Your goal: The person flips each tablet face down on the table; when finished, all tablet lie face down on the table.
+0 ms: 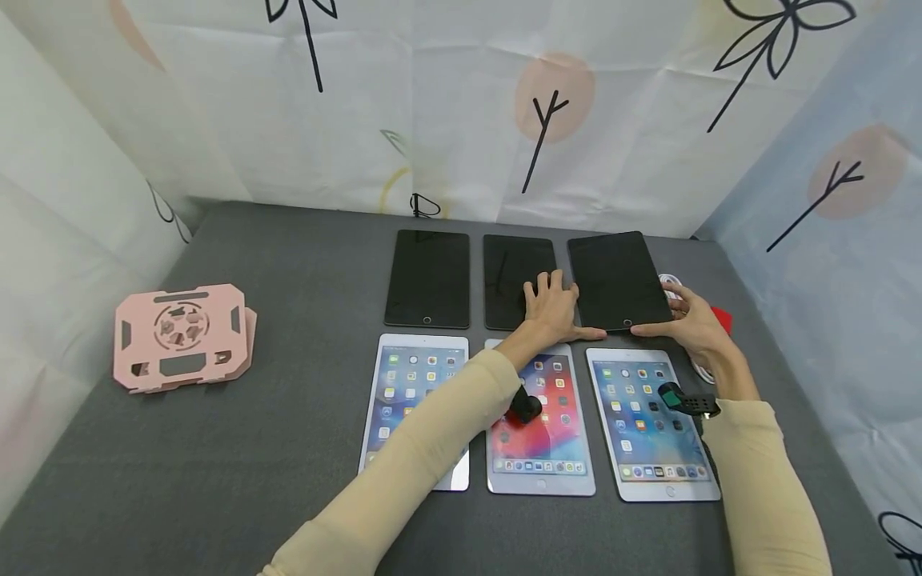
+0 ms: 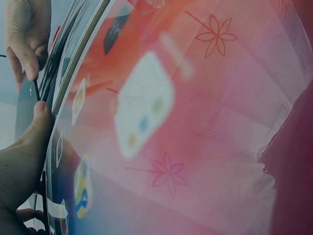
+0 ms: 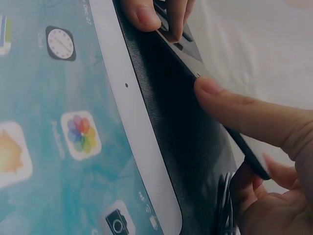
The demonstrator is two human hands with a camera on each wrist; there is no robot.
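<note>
A thin tablet with a glossy black face and a small ring-shaped button (image 1: 618,276) lies slightly askew near the far right corner of the grey cloth-topped table (image 1: 310,320). The right hand (image 1: 695,328) clamps its near right corner, thumb along the near edge, fingers at the side. The left hand (image 1: 551,308) has its fingers spread apart over a smaller black-faced tablet (image 1: 507,276), its thumb touching the first tablet's near edge. Another black-faced tablet (image 1: 428,280) lies farther left along the far edge.

Towards the near edge lie three white-framed tablets with lit screens: a blue one (image 1: 406,392), a red-and-blue one (image 1: 560,408) and a pale blue one (image 1: 651,424). The left sleeve (image 1: 425,448) covers much of the blue one and part of the red-and-blue one. The right hand partly hides a white coiled cable (image 1: 671,280) and a red object (image 1: 723,318), whose shape cannot be made out. In the left wrist view, reflected flower drawings and blur cover the screen.

The right wrist view shows clock, flower and camera icons; rotated lettering seems to read "Dec 27", while other labels are too blurred to read.
</note>
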